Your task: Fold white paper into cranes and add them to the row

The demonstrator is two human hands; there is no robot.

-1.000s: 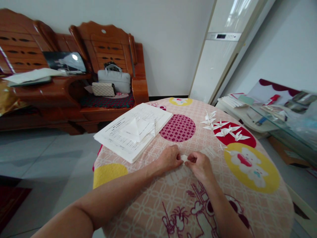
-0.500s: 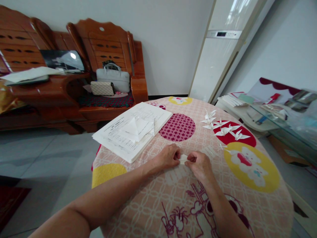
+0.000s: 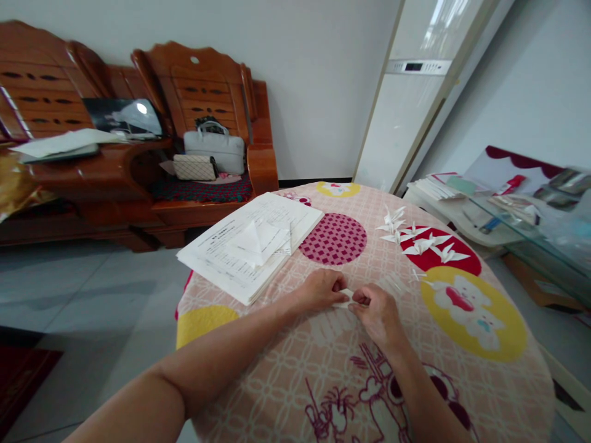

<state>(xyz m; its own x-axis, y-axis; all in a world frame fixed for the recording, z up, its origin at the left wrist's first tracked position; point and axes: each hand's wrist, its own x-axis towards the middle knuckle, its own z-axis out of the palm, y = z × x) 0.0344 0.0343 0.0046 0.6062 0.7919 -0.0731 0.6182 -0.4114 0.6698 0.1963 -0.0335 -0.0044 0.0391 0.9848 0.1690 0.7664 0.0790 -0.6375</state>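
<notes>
A small folded piece of white paper [image 3: 344, 300] lies between my hands, just above the patterned tablecloth [image 3: 272, 375]. My left hand [image 3: 323, 288] pinches its left end, fingers curled. On the opposite end, my right hand [image 3: 376, 311] is closed with thumb and fingertips together. My fingers cover much of the paper, so its exact folds cannot be made out. Several white paper cranes [image 3: 422, 245] sit to the right, beyond my right hand. Left of my hands is a stack of printed sheets [image 3: 217, 261], with loose folded paper [image 3: 258, 243] on top.
A glass-topped side stand [image 3: 521, 231] with papers and other items adjoins the table's right side. Behind at left stands a wooden bench [image 3: 203, 86] holding a grey bag [image 3: 217, 151]. A tall white air conditioner [image 3: 392, 117] stands by the wall.
The view has shifted slightly, so everything sits a little lower and farther right. My fingers have closed in over the paper, and less of it shows between them.
</notes>
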